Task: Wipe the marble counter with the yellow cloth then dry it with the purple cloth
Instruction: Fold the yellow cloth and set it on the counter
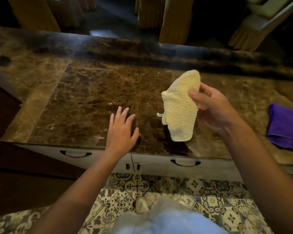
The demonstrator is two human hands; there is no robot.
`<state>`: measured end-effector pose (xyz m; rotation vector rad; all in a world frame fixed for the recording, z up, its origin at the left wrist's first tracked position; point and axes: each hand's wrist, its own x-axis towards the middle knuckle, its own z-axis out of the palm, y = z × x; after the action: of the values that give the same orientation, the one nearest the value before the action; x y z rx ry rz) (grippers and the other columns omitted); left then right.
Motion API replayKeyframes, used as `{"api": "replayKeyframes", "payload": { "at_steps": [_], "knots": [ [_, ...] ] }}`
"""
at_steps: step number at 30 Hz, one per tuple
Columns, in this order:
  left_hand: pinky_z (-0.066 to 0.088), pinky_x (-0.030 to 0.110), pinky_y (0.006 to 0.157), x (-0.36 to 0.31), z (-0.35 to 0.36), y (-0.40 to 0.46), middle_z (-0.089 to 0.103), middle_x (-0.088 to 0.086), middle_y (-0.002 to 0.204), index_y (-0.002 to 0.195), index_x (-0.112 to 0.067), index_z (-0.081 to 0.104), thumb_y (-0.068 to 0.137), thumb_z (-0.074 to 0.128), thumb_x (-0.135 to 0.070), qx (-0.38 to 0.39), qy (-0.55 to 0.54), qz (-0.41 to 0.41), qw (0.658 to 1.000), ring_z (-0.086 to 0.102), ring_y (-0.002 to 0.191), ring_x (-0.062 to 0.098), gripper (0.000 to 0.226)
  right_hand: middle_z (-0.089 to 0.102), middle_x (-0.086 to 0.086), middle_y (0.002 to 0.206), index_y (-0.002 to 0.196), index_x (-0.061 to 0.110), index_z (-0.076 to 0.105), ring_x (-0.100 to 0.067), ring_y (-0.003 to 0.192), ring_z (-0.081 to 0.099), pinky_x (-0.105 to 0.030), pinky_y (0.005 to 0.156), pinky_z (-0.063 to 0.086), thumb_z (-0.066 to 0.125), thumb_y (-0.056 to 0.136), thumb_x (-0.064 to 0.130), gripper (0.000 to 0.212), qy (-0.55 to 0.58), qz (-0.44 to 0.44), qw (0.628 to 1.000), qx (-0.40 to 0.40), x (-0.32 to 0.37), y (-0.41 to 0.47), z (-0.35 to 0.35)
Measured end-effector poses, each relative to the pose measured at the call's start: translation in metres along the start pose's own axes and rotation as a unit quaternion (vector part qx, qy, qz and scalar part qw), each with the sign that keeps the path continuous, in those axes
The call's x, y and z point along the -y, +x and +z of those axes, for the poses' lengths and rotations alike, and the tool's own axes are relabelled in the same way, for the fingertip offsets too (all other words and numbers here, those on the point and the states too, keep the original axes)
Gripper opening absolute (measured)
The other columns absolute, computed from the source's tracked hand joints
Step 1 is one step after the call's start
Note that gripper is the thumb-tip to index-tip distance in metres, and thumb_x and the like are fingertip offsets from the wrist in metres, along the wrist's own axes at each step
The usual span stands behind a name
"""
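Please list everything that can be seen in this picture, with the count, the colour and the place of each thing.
yellow cloth: one, pale yellow, held up above the counter in the right hand
purple cloth: one, purple, lying on the counter at the right edge of the view
marble counter: one, dark brown with light veins, across the middle
drawer handles: two, dark, on the pale drawer fronts under the counter
floor tiles: many, patterned cream and blue, at the bottom
chairs: several, with yellowish covers, beyond the counter
left hand: one, open, fingers spread over the counter's near edge
right hand: one, gripping the yellow cloth
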<state>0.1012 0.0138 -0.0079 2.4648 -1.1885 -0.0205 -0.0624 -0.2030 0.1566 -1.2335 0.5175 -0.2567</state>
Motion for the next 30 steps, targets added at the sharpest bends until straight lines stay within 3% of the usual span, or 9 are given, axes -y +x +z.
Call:
{"api": "replayKeyframes", "payload": {
  "at_steps": [3, 6, 10, 12, 14, 17, 20, 25, 30],
  "knots": [
    [0.012, 0.055, 0.128, -0.002, 0.011, -0.006, 0.041, 0.014, 0.163, 0.145, -0.013, 0.055, 0.101, 0.049, -0.040, 0.016, -0.005, 0.003, 1.000, 0.018, 0.159, 0.032, 0.052, 0.078, -0.002, 0.111, 0.130, 0.011, 0.060, -0.020, 0.107, 0.074, -0.033, 0.079, 0.062, 0.062, 0.085, 0.008, 0.045, 0.042, -0.008, 0.999, -0.012, -0.004, -0.011, -0.015],
    [0.022, 0.055, 0.126, -0.027, 0.003, -0.010, 0.051, 0.010, 0.156, 0.135, -0.013, 0.065, 0.104, 0.042, -0.041, -0.023, -0.130, 0.021, 0.991, 0.026, 0.156, 0.028, 0.048, 0.079, -0.002, 0.106, 0.125, 0.007, 0.062, -0.021, 0.105, 0.075, -0.034, 0.080, 0.062, 0.063, 0.083, 0.005, 0.042, 0.054, 0.009, 0.998, -0.024, -0.017, -0.019, -0.026],
    [0.023, 0.033, 0.123, -0.086, -0.030, -0.001, 0.053, -0.008, 0.152, 0.135, -0.024, 0.067, 0.104, 0.031, -0.049, 0.056, -0.367, -0.017, 0.928, 0.030, 0.151, 0.007, 0.054, 0.078, -0.005, 0.106, 0.123, 0.004, 0.063, -0.022, 0.102, 0.075, -0.034, 0.080, 0.063, 0.071, 0.082, 0.001, 0.042, 0.030, 0.022, 0.999, -0.030, -0.038, -0.022, -0.026],
    [0.025, 0.030, 0.121, -0.109, -0.040, 0.001, 0.054, -0.021, 0.144, 0.131, -0.042, 0.065, 0.106, 0.035, -0.048, 0.086, -0.425, 0.000, 0.901, 0.034, 0.148, 0.005, 0.040, 0.077, -0.008, 0.111, 0.125, 0.005, 0.063, -0.025, 0.105, 0.074, -0.037, 0.082, 0.062, 0.075, 0.081, 0.001, 0.045, 0.031, 0.016, 0.999, -0.032, -0.046, -0.023, -0.025],
    [0.037, 0.030, 0.114, -0.123, -0.046, 0.002, 0.058, -0.027, 0.135, 0.120, -0.056, 0.062, 0.104, 0.049, -0.043, 0.090, -0.474, -0.004, 0.876, 0.047, 0.139, 0.003, 0.024, 0.075, -0.008, 0.115, 0.128, 0.007, 0.062, -0.026, 0.108, 0.072, -0.039, 0.084, 0.061, 0.080, 0.078, 0.003, 0.053, 0.035, -0.001, 0.998, -0.051, -0.050, -0.025, -0.023],
    [0.056, 0.034, 0.098, -0.133, -0.047, 0.001, 0.074, -0.009, 0.120, 0.122, -0.032, 0.070, 0.099, 0.066, -0.030, 0.051, -0.525, -0.033, 0.849, 0.068, 0.116, 0.008, 0.024, 0.071, -0.011, 0.124, 0.132, 0.010, 0.061, -0.030, 0.117, 0.069, -0.043, 0.090, 0.060, 0.082, 0.073, 0.009, 0.063, 0.027, -0.041, 0.994, -0.095, -0.052, -0.030, -0.024],
    [0.059, 0.041, 0.094, -0.139, -0.049, 0.000, 0.077, 0.000, 0.117, 0.125, -0.019, 0.071, 0.098, 0.068, -0.026, 0.016, -0.539, -0.049, 0.841, 0.072, 0.111, 0.016, 0.028, 0.070, -0.012, 0.129, 0.132, 0.013, 0.061, -0.031, 0.121, 0.067, -0.048, 0.096, 0.058, 0.087, 0.072, 0.014, 0.066, 0.001, -0.064, 0.989, -0.137, -0.055, -0.035, -0.030],
    [0.059, 0.029, 0.084, -0.158, -0.065, 0.000, 0.079, 0.000, 0.108, 0.118, -0.022, 0.072, 0.099, 0.065, -0.021, 0.013, -0.579, -0.047, 0.814, 0.074, 0.101, 0.016, 0.020, 0.068, -0.015, 0.133, 0.139, 0.007, 0.056, -0.032, 0.124, 0.065, -0.045, 0.101, 0.056, 0.081, 0.078, 0.007, 0.066, 0.061, -0.056, 0.990, -0.112, -0.061, -0.045, -0.044],
    [0.060, 0.030, 0.081, -0.174, -0.080, 0.003, 0.079, -0.005, 0.101, 0.112, -0.024, 0.069, 0.098, 0.064, -0.022, 0.038, -0.623, -0.033, 0.780, 0.075, 0.095, 0.013, 0.015, 0.070, -0.014, 0.131, 0.139, 0.004, 0.055, -0.025, 0.117, 0.069, -0.032, 0.096, 0.057, 0.068, 0.083, 0.002, 0.058, 0.155, 0.016, 0.987, -0.045, -0.072, -0.059, -0.061]
  ]
}}
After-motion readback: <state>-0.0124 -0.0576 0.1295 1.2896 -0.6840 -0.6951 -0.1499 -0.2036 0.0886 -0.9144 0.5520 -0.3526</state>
